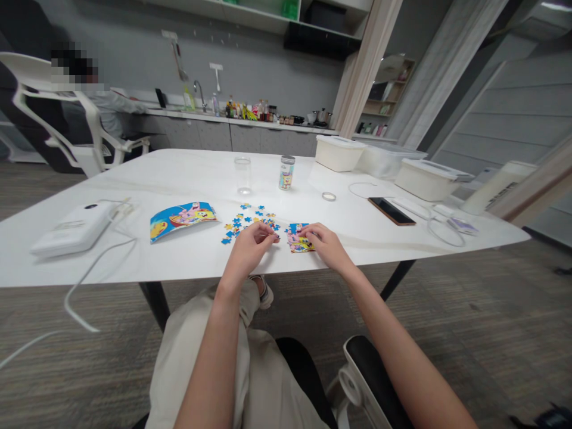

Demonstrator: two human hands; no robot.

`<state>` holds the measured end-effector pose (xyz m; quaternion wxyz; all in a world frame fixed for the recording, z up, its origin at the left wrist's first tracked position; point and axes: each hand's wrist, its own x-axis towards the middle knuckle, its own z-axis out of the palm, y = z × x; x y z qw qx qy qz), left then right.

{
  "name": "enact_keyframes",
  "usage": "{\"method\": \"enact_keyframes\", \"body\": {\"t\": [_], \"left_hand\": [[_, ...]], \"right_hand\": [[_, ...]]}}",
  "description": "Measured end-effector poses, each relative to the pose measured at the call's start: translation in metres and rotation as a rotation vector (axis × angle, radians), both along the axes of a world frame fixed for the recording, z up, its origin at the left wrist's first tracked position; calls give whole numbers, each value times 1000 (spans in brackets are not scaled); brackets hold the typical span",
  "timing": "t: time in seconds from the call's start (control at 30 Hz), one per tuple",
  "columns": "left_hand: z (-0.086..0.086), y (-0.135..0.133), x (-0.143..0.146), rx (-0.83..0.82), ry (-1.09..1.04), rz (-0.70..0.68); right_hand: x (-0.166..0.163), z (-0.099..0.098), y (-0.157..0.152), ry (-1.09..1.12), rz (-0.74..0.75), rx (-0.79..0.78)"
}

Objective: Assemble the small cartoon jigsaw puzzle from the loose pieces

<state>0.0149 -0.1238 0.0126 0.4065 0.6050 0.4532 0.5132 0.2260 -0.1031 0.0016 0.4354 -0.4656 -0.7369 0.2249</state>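
My left hand [251, 249] is closed in a pinch at the table's near edge, with a small dark puzzle piece [277, 237] showing at its fingertips. Just beyond it lie loose jigsaw pieces [236, 222], mostly blue and yellow, in a scattered heap. To the right is a partly assembled jigsaw puzzle [295, 243] with pink, yellow and blue cartoon parts. My right hand [329, 245] has its fingers bent together on that puzzle's right side, covering part of it. A curled picture sheet [183, 220] with cartoon figures lies left of the loose pieces.
A clear jar [243, 176] and a lidded cartoon-label can [286, 173] stand farther back, near a ring-shaped lid [329, 196]. Right are a phone [391, 211], cables and storage boxes [339, 153]. A white device [74, 227] sits left. A person [107, 110] sits beyond.
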Motion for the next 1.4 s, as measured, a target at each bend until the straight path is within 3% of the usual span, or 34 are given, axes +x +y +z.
{"method": "enact_keyframes", "body": {"t": [0.27,0.57,1.1,1.4], "left_hand": [[6,-3,-1,85,168,24],[-1,1,1,8,-57,2],[3,-2,2,-66,-58,25],[1,-1,0,-27,-17,19]], "right_hand": [[-1,2,0,0,1,0],[0,3,-1,-4,0,-12],[-1,3,-2,7,2,-6],[0,2,-1,8,7,1]]}}
